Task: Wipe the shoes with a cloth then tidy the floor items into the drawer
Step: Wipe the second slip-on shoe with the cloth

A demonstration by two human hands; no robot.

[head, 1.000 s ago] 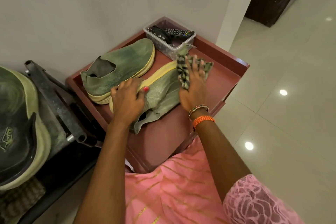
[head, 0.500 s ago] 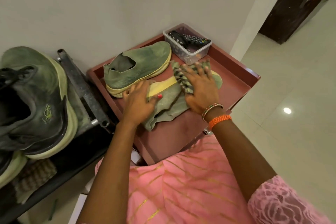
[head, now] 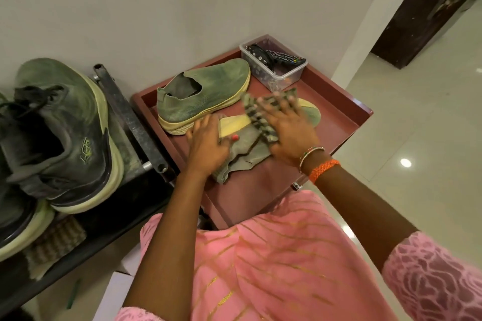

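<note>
A pale green logo on the side of the big dark sneaker (head: 60, 135), too twisty to read. Small buttons on the remote (head: 287, 58) in the clear plastic box (head: 273, 70), no words clear enough to read.

Left hand (head: 208, 146) bent at the wrist, fingers curled over the heel end of the lying-down shoe (head: 242, 148), holding it down, thumb with a red nail on the soft green knit. Right hand (head: 289, 130) flat, fingers spread and a bit blurry, pressing the striped cloth (head: 260, 117) onto the shoe's yellow sole. Orange braided band and thin bangles on that wrist.

Just past both hands, the other shoe (head: 203, 94), upright, ribbed green knit with a thick yellow sole. Both shoes in the reddish-brown drawer (head: 347, 122), smooth with low walls. Far left of the left hand, the dark sneaker on a black rack (head: 125, 112).
</note>
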